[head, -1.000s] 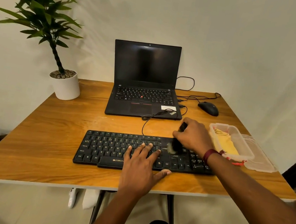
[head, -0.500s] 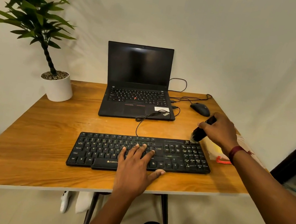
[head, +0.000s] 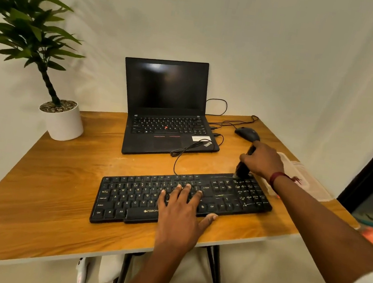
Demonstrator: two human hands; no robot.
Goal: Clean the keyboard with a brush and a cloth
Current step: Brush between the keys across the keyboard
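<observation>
A black wired keyboard point(head: 133, 199) lies near the front of the wooden table. My left hand point(head: 182, 211) rests flat on its middle keys, fingers spread, holding it down. My right hand point(head: 262, 162) grips a small black brush point(head: 242, 168) whose bristles touch the keyboard's far right top corner, by the number pad. The cloth is hidden behind my right hand and wrist, inside the clear plastic box point(head: 306, 176) at the table's right edge.
An open black laptop point(head: 163, 111) stands behind the keyboard, its cables trailing across the table. A black mouse point(head: 246, 133) sits at the back right. A potted plant in a white pot point(head: 62, 120) occupies the back left corner. The table point(head: 51, 194) ends close to my body.
My right hand swept the brush from the keyboard's middle to its far right end, and the bristles now touch the top right corner. My left hand stayed in place. The camera view shifted.
</observation>
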